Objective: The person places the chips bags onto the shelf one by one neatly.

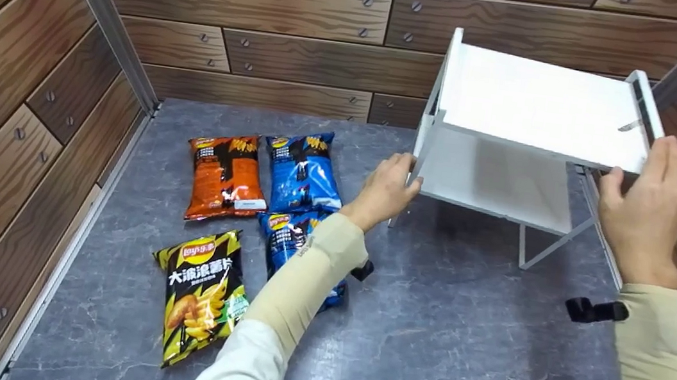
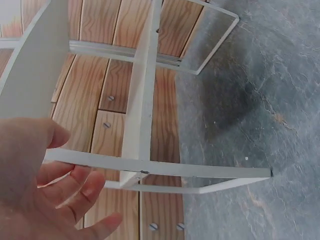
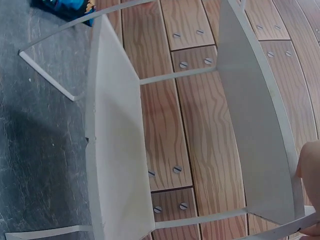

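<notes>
A white two-tier shelf rack (image 1: 542,105) with thin metal legs stands at the back right of the grey surface. My left hand (image 1: 385,189) grips its left front upright, just below the upper shelf. In the left wrist view, the left thumb (image 2: 59,135) lies on one side of that bar and the fingers on the other. At the upper shelf's right front corner, my right hand (image 1: 646,208) holds the raised side rim, fingers over it and thumb at the front edge. Only part of the right hand (image 3: 310,180) shows at the edge of the right wrist view.
Left of the rack lie several chip bags: an orange bag (image 1: 225,179), a blue bag (image 1: 304,176), a second blue bag (image 1: 284,238) partly behind my left forearm, and a black-and-yellow bag (image 1: 202,299). Wood-patterned panels (image 1: 239,0) wall the back and sides.
</notes>
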A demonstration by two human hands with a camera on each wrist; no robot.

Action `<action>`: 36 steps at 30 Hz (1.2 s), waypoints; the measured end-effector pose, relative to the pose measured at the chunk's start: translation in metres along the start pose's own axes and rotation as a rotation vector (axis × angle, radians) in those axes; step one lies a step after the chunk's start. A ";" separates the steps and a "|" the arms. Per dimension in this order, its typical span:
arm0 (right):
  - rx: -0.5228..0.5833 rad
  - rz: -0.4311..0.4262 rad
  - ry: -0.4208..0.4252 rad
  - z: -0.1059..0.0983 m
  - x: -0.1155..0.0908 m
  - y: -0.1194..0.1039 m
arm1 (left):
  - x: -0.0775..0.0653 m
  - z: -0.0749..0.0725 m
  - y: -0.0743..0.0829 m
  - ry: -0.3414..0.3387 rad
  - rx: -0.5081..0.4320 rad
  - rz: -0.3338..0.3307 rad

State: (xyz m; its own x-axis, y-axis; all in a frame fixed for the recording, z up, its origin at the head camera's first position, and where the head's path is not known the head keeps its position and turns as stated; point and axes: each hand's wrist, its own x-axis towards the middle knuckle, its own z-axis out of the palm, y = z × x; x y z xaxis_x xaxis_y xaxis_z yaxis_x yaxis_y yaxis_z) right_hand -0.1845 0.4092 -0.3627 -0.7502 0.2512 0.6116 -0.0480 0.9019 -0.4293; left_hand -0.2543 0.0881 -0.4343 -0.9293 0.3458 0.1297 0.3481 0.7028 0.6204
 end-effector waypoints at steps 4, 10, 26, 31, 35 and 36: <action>0.001 -0.006 -0.011 -0.001 -0.002 0.001 | -0.004 0.001 -0.002 0.049 0.048 0.035; 0.011 -0.055 -0.008 -0.002 -0.005 -0.002 | -0.011 0.000 -0.010 0.099 0.066 0.126; -0.008 -0.126 -0.088 -0.005 -0.007 -0.006 | -0.020 -0.001 -0.021 0.266 0.229 0.312; -0.006 -0.136 -0.061 -0.005 -0.010 -0.007 | -0.023 -0.003 -0.023 0.296 0.220 0.353; -0.009 -0.146 -0.057 -0.005 -0.012 -0.010 | -0.023 -0.004 -0.026 0.309 0.216 0.361; -0.005 -0.151 -0.055 -0.004 -0.012 -0.010 | -0.023 -0.004 -0.027 0.312 0.214 0.361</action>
State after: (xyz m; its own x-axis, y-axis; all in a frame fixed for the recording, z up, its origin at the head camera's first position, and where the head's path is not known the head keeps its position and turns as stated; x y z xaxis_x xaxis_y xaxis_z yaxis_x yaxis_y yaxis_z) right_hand -0.1719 0.3984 -0.3627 -0.7696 0.0934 0.6317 -0.1594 0.9298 -0.3316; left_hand -0.2427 0.0584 -0.4513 -0.7267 0.4111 0.5504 0.6403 0.6956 0.3258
